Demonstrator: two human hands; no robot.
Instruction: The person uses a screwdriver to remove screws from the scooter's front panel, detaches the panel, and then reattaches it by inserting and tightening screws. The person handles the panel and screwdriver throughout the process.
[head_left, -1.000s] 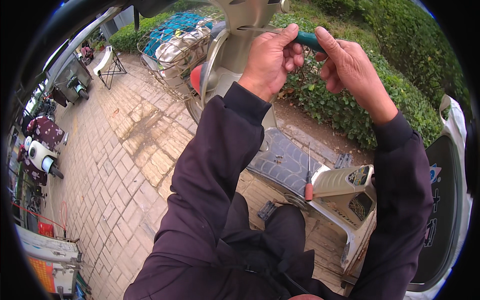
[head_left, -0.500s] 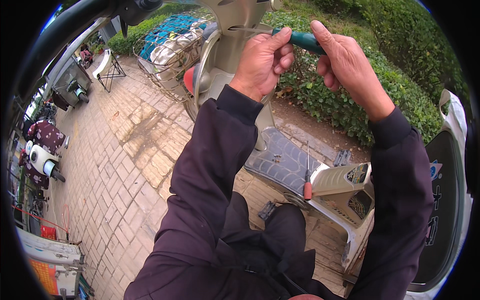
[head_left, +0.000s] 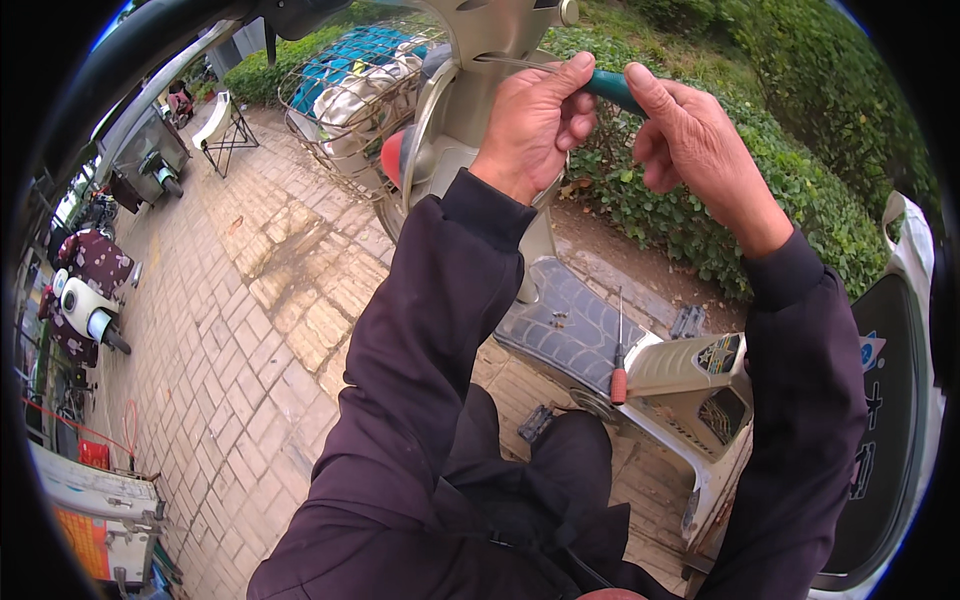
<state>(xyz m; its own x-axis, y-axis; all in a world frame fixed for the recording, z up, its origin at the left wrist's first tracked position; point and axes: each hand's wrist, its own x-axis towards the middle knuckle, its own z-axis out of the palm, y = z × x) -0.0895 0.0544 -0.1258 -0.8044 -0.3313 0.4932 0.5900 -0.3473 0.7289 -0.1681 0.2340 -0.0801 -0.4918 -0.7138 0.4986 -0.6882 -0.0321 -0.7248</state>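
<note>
My left hand [head_left: 530, 130] is closed, its thumb and curled fingers around the front of a green-handled screwdriver [head_left: 612, 90]. On the rear of the same handle, the thumb and bent fingers of my right hand [head_left: 700, 150] are closed. The thin metal shaft points left, with its tip at a dark slot in the beige front panel [head_left: 500, 32] of an electric scooter. Across the scooter's grey footboard mat [head_left: 565, 325] lies a second screwdriver with a red handle [head_left: 619, 385]. A few tiny pieces, perhaps screws [head_left: 559, 320], rest on that mat.
A wire basket [head_left: 350, 85] with cloth-like things hangs at the scooter's front. Green hedges [head_left: 690, 220] run behind on the right. Paving bricks [head_left: 230, 340] spread to the left, with a folding chair [head_left: 222, 130] and a parked white scooter [head_left: 90, 305]. A black panel [head_left: 870, 430] stands at far right.
The whole scene has shifted slightly right and down in the picture. Both hands stay on the green screwdriver, its tip still at the slot; my right fingers have shifted slightly on the handle.
</note>
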